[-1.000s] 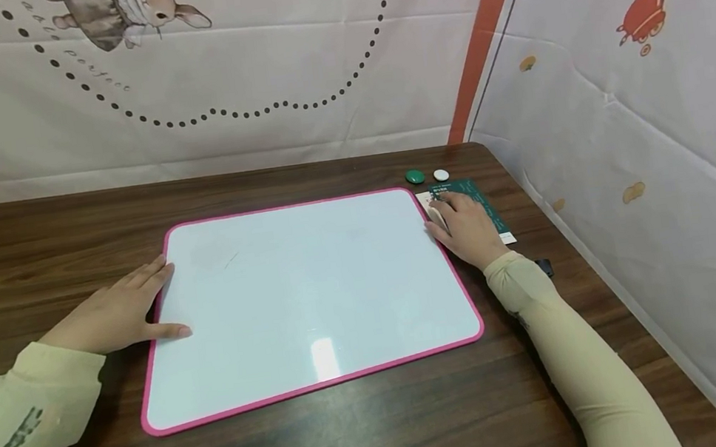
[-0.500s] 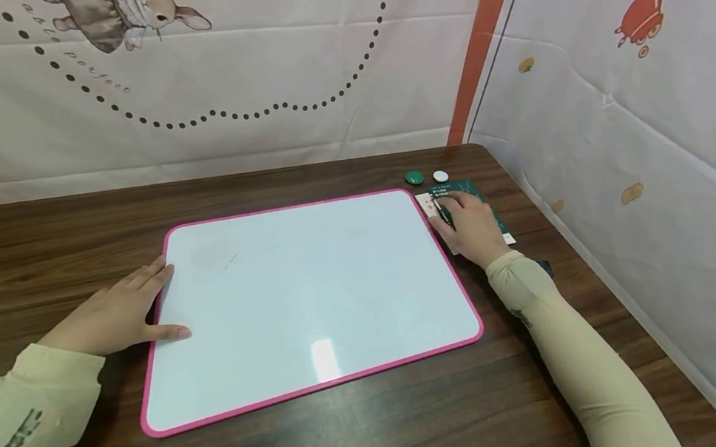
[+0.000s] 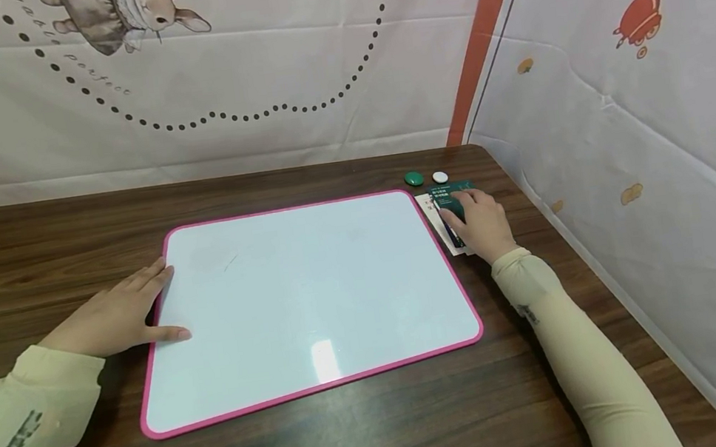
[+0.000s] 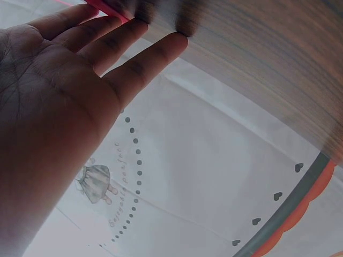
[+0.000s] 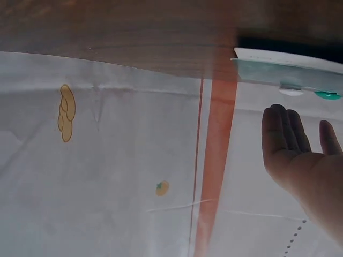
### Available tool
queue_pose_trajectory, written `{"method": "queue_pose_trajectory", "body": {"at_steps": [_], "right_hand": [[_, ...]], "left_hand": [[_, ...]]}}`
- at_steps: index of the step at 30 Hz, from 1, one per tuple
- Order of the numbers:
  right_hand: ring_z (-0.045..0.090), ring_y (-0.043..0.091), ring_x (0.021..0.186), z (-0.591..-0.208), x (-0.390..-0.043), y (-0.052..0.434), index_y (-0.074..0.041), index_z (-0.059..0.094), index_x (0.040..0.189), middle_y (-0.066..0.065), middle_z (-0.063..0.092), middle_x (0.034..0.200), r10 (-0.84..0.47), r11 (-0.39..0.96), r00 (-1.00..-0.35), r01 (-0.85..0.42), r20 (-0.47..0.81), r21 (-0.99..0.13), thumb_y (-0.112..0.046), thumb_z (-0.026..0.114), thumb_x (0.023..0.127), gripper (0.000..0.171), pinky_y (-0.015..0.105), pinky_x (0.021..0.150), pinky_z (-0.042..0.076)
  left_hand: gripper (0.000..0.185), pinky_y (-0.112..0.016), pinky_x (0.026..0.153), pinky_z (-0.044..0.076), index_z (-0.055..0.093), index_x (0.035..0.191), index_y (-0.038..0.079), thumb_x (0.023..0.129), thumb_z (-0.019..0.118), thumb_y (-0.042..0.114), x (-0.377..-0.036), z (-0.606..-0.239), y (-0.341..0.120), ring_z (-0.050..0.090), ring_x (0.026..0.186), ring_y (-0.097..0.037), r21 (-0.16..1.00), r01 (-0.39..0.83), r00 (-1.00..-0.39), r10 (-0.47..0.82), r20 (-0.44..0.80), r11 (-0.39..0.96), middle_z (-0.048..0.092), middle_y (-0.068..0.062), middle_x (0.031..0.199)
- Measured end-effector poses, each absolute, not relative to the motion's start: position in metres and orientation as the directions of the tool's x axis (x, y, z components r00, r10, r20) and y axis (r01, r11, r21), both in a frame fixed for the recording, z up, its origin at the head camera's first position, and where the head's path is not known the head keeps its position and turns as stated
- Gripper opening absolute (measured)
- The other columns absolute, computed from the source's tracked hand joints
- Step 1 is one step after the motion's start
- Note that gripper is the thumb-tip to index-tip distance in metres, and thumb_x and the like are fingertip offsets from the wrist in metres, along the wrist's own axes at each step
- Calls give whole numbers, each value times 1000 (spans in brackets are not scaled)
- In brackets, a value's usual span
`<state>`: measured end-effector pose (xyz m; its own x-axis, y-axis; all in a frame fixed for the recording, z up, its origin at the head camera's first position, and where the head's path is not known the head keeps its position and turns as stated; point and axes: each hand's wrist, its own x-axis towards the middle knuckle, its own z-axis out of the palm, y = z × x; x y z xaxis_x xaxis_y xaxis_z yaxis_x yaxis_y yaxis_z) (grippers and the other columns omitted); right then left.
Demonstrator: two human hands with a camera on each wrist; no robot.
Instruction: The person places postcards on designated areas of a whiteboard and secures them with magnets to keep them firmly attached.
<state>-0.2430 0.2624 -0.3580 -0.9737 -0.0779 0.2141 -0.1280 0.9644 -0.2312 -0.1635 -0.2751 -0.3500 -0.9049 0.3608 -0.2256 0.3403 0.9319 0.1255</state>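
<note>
We see the board (image 3: 310, 304) flat on the tabletop (image 3: 331, 443), its long axis running left to right with the right end slightly farther off, and the left hand (image 3: 110, 313), grip spread, on its left edge. Beyond the right edge, the green book (image 3: 445, 201) points lengthwise away from us, leaning left, its near part hidden by the right hand (image 3: 484, 224), whose grip is loosely extended; whether those fingertips touch the cover, we cannot tell.

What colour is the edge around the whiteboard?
The whiteboard's edge is bright pink, seen best in the head view.
</note>
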Motion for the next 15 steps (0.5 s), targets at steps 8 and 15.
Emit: {"method": "queue_pose_trajectory", "body": {"at_steps": [8,15], "right_hand": [[39,46,133,-356,-243,263,-2,43,142,29,42,143,-62,966,-982,-105,180,-238,-43,47,100,59,62,109,31],[36,47,134,-354,-242,266,-2,37,145,31,36,146,-47,968,-991,-77,127,-239,-44,47,99,63,62,109,30]], "left_hand": [[122,-71,101,31,23,148,-10,71,60,78,-163,-350,-275,28,135,-55,118,347,-904,365,-222,930,21,-34,153],[122,-71,102,29,22,148,-8,71,59,78,-163,-349,-275,27,136,-54,127,347,-902,368,-228,929,20,-33,154]]}}
